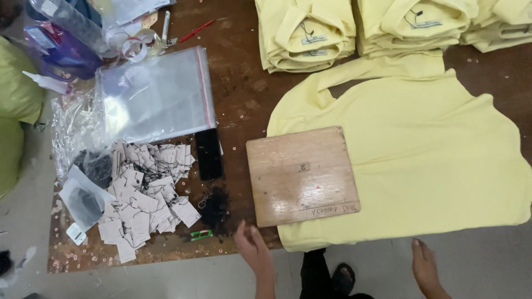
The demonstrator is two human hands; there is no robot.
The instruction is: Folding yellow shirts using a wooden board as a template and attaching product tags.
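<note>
A pale yellow shirt [432, 144] lies spread flat on the brown table [244, 94]. On its left part rests a square wooden board [302, 174]. My left hand [253, 249] hovers at the table's near edge, just below the board's left corner, fingers loosely apart and holding nothing. My right hand [425, 268] hangs below the shirt's lower hem, off the table, fingers together and empty. Left of my left hand lie a small green clip tool [201, 235] and a tuft of black strings [215, 207].
A heap of paper hang tags [147, 194] and a black phone [209, 153] lie left of the board. Clear zip bags [152, 97] sit further back. Folded yellow shirts [305, 30] are stacked along the far edge. My shoes [343, 277] show on the floor below.
</note>
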